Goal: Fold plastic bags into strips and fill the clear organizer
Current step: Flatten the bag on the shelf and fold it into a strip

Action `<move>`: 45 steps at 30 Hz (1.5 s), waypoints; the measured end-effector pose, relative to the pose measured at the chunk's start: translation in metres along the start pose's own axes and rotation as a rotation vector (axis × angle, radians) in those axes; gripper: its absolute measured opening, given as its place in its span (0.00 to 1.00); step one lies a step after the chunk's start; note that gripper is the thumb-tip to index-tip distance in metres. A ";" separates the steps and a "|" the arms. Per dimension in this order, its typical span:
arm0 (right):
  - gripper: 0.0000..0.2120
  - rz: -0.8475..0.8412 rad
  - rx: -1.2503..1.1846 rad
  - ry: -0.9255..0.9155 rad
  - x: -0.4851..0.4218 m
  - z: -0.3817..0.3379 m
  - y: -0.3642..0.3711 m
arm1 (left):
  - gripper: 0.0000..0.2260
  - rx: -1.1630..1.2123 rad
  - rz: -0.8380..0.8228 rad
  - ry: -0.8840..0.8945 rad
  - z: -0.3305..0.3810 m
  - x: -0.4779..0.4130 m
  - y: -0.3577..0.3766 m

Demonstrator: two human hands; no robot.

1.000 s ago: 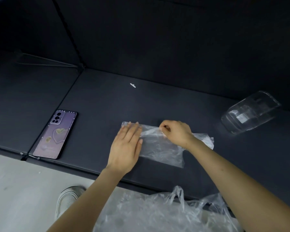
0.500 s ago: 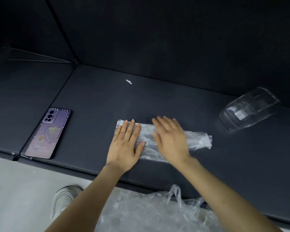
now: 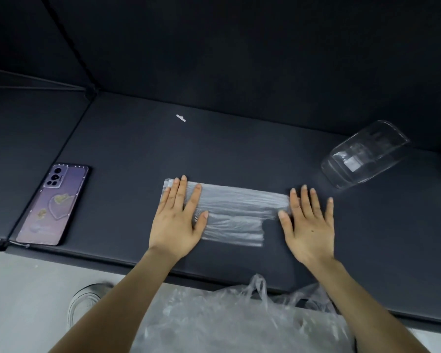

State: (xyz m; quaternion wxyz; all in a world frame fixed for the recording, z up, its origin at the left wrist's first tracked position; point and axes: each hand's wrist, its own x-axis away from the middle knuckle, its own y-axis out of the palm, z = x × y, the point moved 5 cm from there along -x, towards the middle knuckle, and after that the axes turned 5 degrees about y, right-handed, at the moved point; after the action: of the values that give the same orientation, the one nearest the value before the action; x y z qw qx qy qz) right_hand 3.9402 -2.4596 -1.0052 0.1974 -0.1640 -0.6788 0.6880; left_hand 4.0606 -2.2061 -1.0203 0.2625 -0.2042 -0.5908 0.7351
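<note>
A clear plastic bag (image 3: pixel 236 215), folded into a flat band, lies on the dark cushion (image 3: pixel 138 149) in the middle of the view. My left hand (image 3: pixel 178 217) presses flat on its left end with straight fingers. My right hand (image 3: pixel 307 221) lies flat at the bag's right end, fingers spread, covering that end. The clear organizer (image 3: pixel 364 154) lies on its side at the far right of the cushion, apart from both hands.
A purple phone (image 3: pixel 54 205) lies face down at the cushion's left front edge. A heap of loose plastic bags (image 3: pixel 239 319) sits below the front edge near me. A small white scrap (image 3: pixel 180 118) lies farther back. A shoe (image 3: pixel 87 301) shows on the pale floor.
My right hand slid rightwards along the bag from its middle to its right end, smoothing it flat. A second ago that hand pinched the bag's top edge. My left hand stayed put.
</note>
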 end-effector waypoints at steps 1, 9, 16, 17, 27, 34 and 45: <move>0.34 0.046 -0.013 -0.005 0.000 -0.010 -0.010 | 0.30 0.000 -0.001 0.000 0.000 0.000 0.000; 0.30 -0.059 -0.049 -0.461 0.008 -0.123 0.002 | 0.30 0.063 0.043 -0.030 -0.001 0.002 -0.004; 0.33 0.155 -0.043 -0.445 0.017 -0.054 -0.018 | 0.30 0.038 0.024 -0.050 -0.003 0.002 -0.003; 0.31 0.211 -0.083 -0.565 0.024 -0.062 -0.025 | 0.30 0.039 0.024 -0.048 -0.003 0.002 -0.003; 0.07 0.305 -0.275 -0.728 0.036 -0.085 -0.028 | 0.38 0.499 0.039 -0.121 -0.010 0.001 -0.025; 0.10 0.137 -0.426 -0.633 0.050 -0.063 -0.050 | 0.21 0.473 0.135 0.291 -0.010 0.040 -0.048; 0.11 -0.376 -0.667 -0.084 0.015 -0.039 -0.032 | 0.11 0.612 0.038 -0.326 -0.018 0.027 -0.027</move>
State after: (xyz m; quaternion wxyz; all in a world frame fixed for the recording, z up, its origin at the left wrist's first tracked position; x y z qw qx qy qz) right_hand 3.9480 -2.4177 -0.9733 0.2278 -0.0638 -0.8912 0.3871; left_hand 4.0541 -2.1708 -0.9973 0.2000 -0.0070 -0.3732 0.9059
